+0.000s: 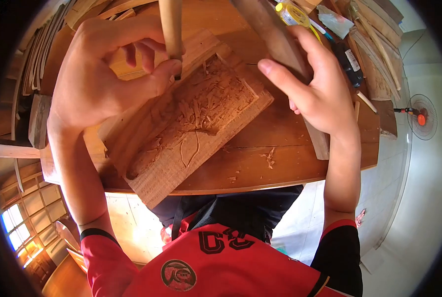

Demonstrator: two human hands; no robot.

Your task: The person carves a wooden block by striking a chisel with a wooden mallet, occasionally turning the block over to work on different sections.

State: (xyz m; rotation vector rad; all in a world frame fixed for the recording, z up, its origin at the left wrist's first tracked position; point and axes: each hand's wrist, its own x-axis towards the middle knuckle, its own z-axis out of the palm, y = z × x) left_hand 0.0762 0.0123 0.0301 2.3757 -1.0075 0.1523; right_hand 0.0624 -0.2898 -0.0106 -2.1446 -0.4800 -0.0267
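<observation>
My left hand (117,74) pinches the lower end of a pale round wooden handle (171,29) between thumb and fingers; its dark tip points down. My right hand (315,81) is wrapped round a long brown wooden bar (275,42), which slants from the top of the view down to the table's right part. Between the hands, a thick wooden board (169,175) lies at an angle on the table, its near corner past the edge. Its carved recess (196,106) is strewn with curled shavings.
The brown table (250,168) carries loose shavings (270,157). At the upper right are a yellow tape roll (292,15), a plastic bag (334,22), a black tool (348,62) and wood pieces. Stacked boards (47,54) stand left. A fan (421,118) is far right.
</observation>
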